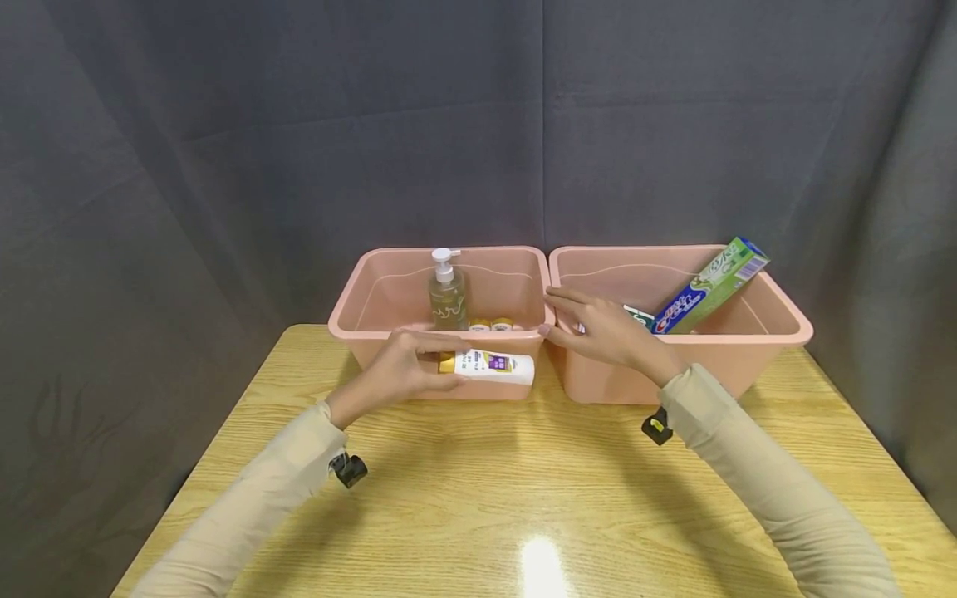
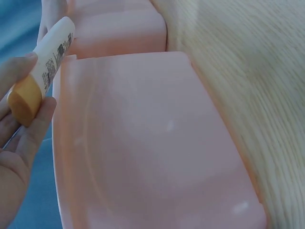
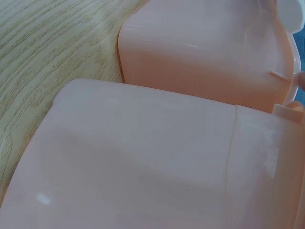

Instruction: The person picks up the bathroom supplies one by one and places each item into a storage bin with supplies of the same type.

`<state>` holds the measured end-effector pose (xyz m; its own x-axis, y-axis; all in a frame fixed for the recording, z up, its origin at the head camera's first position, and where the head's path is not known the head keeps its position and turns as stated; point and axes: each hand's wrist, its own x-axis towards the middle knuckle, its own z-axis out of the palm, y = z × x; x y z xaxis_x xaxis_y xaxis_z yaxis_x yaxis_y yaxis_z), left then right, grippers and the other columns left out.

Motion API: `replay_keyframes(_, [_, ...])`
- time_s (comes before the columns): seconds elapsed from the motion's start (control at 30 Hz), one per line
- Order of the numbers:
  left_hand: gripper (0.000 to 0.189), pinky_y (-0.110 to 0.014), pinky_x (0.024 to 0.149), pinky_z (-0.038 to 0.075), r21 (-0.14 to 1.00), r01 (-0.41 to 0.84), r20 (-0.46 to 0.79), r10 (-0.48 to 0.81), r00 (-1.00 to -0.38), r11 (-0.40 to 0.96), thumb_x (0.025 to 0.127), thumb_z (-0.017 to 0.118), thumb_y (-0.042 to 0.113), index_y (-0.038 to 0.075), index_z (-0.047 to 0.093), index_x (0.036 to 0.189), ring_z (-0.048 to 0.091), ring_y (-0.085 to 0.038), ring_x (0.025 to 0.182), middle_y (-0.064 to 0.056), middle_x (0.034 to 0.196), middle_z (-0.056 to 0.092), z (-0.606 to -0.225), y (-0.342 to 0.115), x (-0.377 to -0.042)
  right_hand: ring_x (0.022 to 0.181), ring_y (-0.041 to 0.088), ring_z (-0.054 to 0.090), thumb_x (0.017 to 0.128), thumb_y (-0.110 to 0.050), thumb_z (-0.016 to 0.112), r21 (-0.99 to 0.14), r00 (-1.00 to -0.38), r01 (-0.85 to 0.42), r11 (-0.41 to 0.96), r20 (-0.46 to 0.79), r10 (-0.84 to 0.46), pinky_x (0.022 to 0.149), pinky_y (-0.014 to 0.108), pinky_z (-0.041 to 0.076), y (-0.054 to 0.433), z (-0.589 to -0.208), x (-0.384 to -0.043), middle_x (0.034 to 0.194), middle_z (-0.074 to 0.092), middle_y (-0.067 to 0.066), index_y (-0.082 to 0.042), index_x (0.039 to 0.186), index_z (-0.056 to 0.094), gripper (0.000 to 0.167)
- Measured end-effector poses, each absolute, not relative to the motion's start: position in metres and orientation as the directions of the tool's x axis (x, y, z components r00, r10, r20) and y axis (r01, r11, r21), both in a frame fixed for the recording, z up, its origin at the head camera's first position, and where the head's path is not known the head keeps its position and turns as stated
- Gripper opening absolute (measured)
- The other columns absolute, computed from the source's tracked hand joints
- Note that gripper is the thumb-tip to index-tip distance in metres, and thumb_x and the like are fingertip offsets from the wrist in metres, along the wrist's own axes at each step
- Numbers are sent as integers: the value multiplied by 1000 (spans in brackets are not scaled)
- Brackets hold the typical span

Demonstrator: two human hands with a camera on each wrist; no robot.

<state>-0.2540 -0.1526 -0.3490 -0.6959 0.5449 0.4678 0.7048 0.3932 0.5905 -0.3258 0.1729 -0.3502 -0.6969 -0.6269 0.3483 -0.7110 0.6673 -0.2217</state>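
Note:
My left hand [image 1: 404,365] grips a white bottle [image 1: 497,365] by its gold cap end, thumb on one side and fingers on the other. The bottle lies sideways, overlapping the front wall of the left pink bin [image 1: 396,335] in the head view. Its gold cap [image 2: 25,100] points back toward my palm in the left wrist view. My right hand [image 1: 606,328] rests over the near left corner of the right pink bin [image 1: 718,339], fingers extended to the rims where the bins meet. In the right wrist view, the bottle's white end [image 3: 290,15] shows at the top right.
Inside the left bin stand a pump bottle [image 1: 447,306] and two gold-and-white items [image 1: 502,325]. A toothpaste box [image 1: 710,286] leans out of the right bin, beside a partly hidden green-and-white item [image 1: 639,316]. Both bins sit on a wooden table [image 1: 463,482] before a grey curtain [image 1: 374,124].

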Motion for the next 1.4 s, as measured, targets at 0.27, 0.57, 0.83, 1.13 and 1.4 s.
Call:
replay_keyframes(0.27, [42, -29, 72, 57, 589, 699, 456, 548, -701, 405, 75, 87, 10, 3, 74, 114, 67, -12, 87, -7, 114, 72, -338, -153, -255, 130, 37, 49, 98, -49, 54, -224, -698, -709, 668, 353, -623, 107, 53, 38, 173, -351, -325, 146, 49, 16, -2, 144, 50, 65])
replay_keyframes(0.57, [41, -28, 77, 58, 628, 681, 459, 527, -715, 378, 76, 86, 6, 2, 73, 115, 68, -14, 92, -7, 114, 72, -327, -154, -255, 131, 37, 49, 99, -49, 54, -230, -703, -706, 670, 344, -623, 108, 52, 38, 173, -350, -325, 147, 48, 15, -1, 144, 50, 66])
replay_keyframes(0.83, [40, -28, 79, 58, 632, 705, 496, 531, -687, 322, 76, 85, 4, -1, 73, 114, 70, -17, 94, -9, 113, 72, -319, -152, -259, 131, 37, 49, 98, -51, 54, -231, -705, -703, 672, 342, -621, 108, 52, 38, 173, -350, -325, 148, 47, 15, -1, 144, 49, 67])
replay_keyframes(1.13, [41, -32, 77, 59, 706, 655, 488, 484, -726, 270, 76, 83, -2, -4, 71, 115, 71, -20, 92, -14, 113, 71, -315, -153, -262, 131, 37, 48, 99, -49, 54, -224, -700, -708, 669, 346, -625, 108, 53, 38, 173, -352, -326, 147, 48, 16, 0, 143, 50, 66])
replay_keyframes(1.4, [39, -27, 73, 59, 656, 700, 563, 433, -704, 284, 73, 87, 1, -3, 74, 110, 71, -19, 85, -13, 109, 73, -309, -154, -273, 130, 37, 49, 99, -50, 53, -218, -702, -706, 674, 341, -625, 107, 53, 39, 173, -351, -326, 148, 47, 15, -2, 145, 49, 67])
